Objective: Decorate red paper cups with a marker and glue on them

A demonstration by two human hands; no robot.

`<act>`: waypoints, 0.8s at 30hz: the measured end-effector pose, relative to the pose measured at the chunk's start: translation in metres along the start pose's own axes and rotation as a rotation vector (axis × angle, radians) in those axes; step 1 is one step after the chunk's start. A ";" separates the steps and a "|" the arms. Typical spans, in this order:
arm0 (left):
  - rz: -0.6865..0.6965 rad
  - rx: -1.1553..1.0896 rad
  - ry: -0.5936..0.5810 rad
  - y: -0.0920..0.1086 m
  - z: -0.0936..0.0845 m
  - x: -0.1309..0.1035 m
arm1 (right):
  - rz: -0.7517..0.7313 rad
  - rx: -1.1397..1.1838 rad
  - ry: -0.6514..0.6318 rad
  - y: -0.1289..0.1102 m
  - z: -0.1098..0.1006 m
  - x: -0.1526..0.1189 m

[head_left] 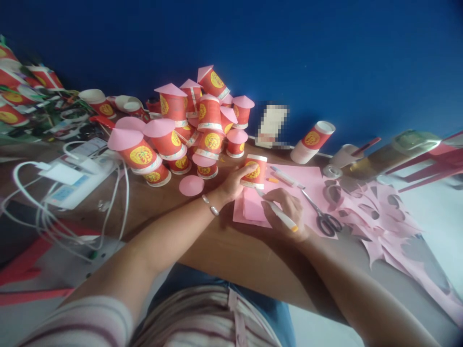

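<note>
My left hand (233, 184) is wrapped round a red paper cup (257, 171) with a yellow emblem, its pale rim at the bottom. The cup stands over a small stack of pink paper (253, 207), which lies on a larger pink sheet (313, 176). Just right of the stack, my right hand (287, 209) is closed on a white marker with a yellow end (284, 217), its tip pointing toward the cup's lower edge. A second marker (284, 176) and black-handled scissors (325, 219) lie on the sheet beyond and beside that hand.
Red cups with pink cone tops (171, 106) are piled at centre left. A pink disc (191, 185) lies before them. A power strip (81, 180) with white cables is at left. Pink paper scraps (379, 217), a tilted cup stack (313, 142) and a clear container (394, 149) are at right.
</note>
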State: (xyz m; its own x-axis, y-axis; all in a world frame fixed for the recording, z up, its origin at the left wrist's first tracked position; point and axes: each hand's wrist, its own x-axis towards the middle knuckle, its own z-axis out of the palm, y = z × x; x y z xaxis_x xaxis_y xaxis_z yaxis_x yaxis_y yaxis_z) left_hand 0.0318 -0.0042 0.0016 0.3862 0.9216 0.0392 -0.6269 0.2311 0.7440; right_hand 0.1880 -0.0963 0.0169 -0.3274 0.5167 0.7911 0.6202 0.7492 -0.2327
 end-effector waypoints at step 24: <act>0.004 -0.006 0.004 -0.002 -0.002 -0.001 | -0.014 -0.087 0.024 0.005 -0.001 0.001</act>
State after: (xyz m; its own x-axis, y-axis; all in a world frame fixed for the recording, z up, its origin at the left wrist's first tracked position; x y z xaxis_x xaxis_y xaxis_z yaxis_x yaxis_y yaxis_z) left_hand 0.0315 -0.0050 -0.0008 0.3811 0.9237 0.0389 -0.6326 0.2299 0.7396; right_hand 0.1919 -0.0923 0.0170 -0.3203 0.4955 0.8074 0.6755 0.7170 -0.1720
